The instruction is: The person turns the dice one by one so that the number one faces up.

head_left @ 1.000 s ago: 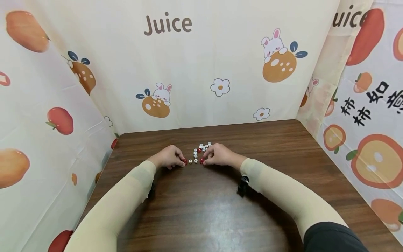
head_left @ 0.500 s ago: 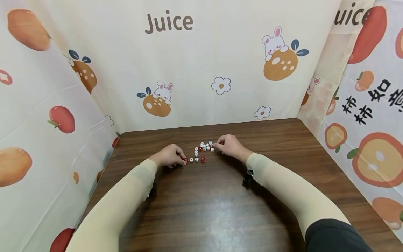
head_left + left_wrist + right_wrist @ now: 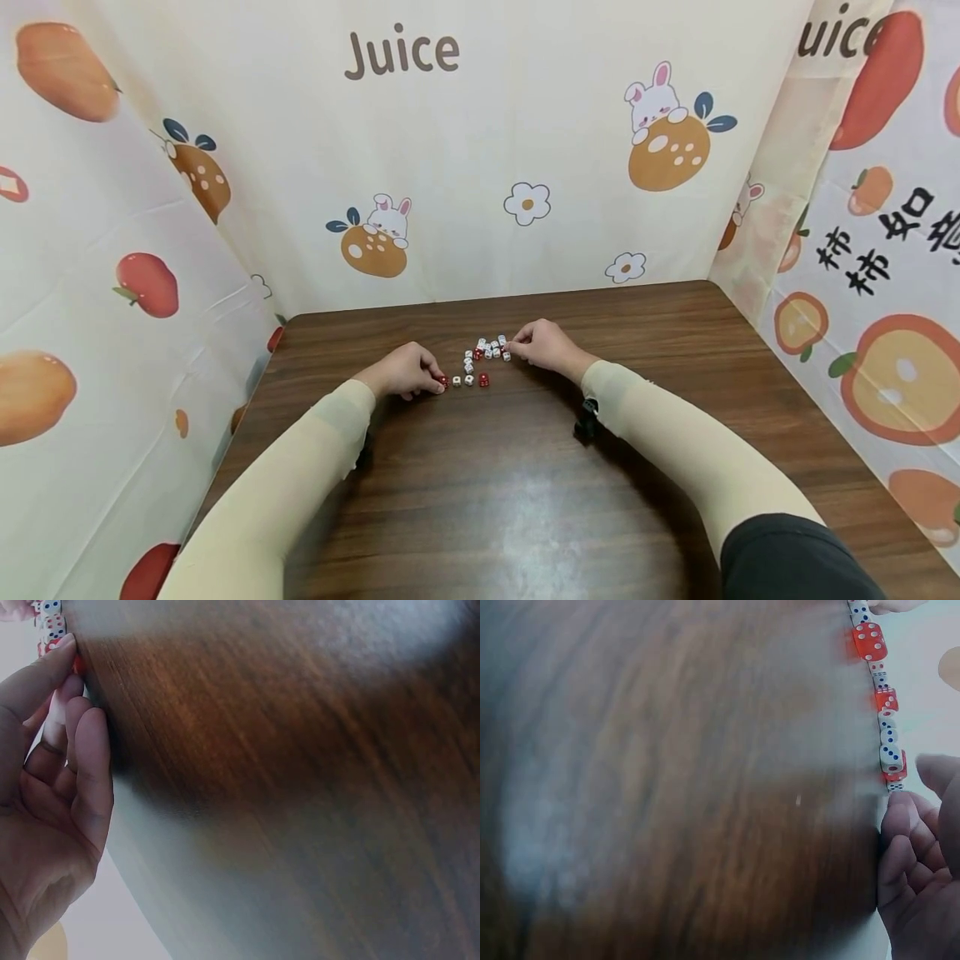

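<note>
Backdrop: a cream cloth printed with fruit, rabbits and flowers (image 3: 465,150) is hung behind and around the work. Table: a dark brown wood-grain table (image 3: 525,475) is set below it. Two pale yellow sleeves (image 3: 675,450) are extended over the table from the near side, left and right. The left hand (image 3: 401,372) and the right hand (image 3: 549,347) are brought in from either side of the dice.

Dice: a far cluster of small white and red cube dice (image 3: 488,354) is placed toward the left hand's far right. A near row, running left to right, is made up of a red translucent cube die (image 3: 444,382), two white cube dice with dark pips (image 3: 468,381) and a second red cube die (image 3: 483,380).

Key relation, as judged: a third red cube die (image 3: 503,348), at the cluster's right edge, is placed immediately left of the right grip; the right hand is nearer. No long axis is shown by a cube.

Grip, left: the row's leftmost red die is pinched between thumb and finger.
Grip, right: fingers are bent, thumb slightly apart at the third die; whether it is pinched or only touched cannot be told.
</note>
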The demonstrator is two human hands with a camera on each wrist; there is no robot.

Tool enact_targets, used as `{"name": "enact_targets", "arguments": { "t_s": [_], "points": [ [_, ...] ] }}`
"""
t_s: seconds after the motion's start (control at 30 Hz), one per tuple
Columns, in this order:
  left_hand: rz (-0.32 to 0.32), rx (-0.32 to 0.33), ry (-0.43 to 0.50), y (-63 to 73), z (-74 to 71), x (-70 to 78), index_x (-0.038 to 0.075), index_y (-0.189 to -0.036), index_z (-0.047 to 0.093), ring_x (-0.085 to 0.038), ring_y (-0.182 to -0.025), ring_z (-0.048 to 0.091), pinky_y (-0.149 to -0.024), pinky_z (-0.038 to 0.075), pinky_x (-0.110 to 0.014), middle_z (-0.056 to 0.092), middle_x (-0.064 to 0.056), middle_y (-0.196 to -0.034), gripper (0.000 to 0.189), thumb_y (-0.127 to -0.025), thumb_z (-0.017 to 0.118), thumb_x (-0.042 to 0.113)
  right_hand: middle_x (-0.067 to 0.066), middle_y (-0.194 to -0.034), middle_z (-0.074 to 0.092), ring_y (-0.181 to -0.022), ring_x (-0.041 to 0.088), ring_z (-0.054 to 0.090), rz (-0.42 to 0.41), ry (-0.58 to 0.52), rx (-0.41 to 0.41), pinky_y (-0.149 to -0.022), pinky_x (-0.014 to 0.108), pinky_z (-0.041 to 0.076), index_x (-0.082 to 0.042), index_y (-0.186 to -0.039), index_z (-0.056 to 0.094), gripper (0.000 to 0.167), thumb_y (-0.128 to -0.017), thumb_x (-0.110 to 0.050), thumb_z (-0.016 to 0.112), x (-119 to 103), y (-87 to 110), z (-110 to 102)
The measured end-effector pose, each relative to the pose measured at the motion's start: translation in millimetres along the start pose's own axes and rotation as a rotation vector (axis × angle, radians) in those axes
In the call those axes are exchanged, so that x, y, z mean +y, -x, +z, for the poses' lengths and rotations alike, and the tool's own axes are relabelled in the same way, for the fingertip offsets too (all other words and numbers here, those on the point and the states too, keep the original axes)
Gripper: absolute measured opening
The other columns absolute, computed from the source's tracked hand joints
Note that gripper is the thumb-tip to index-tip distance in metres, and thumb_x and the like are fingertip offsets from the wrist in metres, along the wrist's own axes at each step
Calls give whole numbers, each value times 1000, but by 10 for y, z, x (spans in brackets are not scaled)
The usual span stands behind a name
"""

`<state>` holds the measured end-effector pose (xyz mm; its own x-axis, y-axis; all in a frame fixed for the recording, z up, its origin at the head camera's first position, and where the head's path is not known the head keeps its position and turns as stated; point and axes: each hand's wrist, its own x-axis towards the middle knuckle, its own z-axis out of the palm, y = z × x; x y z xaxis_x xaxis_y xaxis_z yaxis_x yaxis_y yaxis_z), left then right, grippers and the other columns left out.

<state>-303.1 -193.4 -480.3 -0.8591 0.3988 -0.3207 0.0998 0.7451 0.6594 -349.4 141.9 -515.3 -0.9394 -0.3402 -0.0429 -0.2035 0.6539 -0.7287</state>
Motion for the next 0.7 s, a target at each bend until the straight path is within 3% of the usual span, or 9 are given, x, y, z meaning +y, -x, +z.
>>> {"name": "enact_targets", "arguments": {
  "t_s": [0.17, 0.47, 0.7],
  "points": [
    [-3, 2, 2, -11, 8, -13, 15, -99, 88, -16, -66, 60, -56, 57, -31, 74, 2, -77, 6, -97, 93, 19, -1, -82, 80, -70, 12, 67, -32, 50, -29, -69, 29, 56, -13, -106, 90, 27, -107, -38, 81, 6, 2, -6],
    [1, -8, 7, -26, 6, -35, 16, -99, 88, -15, -66, 60, -56, 57, -31, 76, 2, -78, 7, -97, 93, 19, 0, -105, 88, -92, 13, 70, -89, 110, -65, -89, 34, 58, -17, -112, 92, 22, -106, -37, 84, 28, 2, -27],
    [5, -5, 8, -15, -8, -41, 16, -99, 88, -15, -65, 60, -57, 58, -32, 74, 2, -76, 8, -96, 94, 19, -1, -99, 87, -88, 10, 68, -107, 123, -109, -85, 30, 57, -15, -115, 91, 23, -104, -34, 86, -18, 28, -75]
  ]
}}
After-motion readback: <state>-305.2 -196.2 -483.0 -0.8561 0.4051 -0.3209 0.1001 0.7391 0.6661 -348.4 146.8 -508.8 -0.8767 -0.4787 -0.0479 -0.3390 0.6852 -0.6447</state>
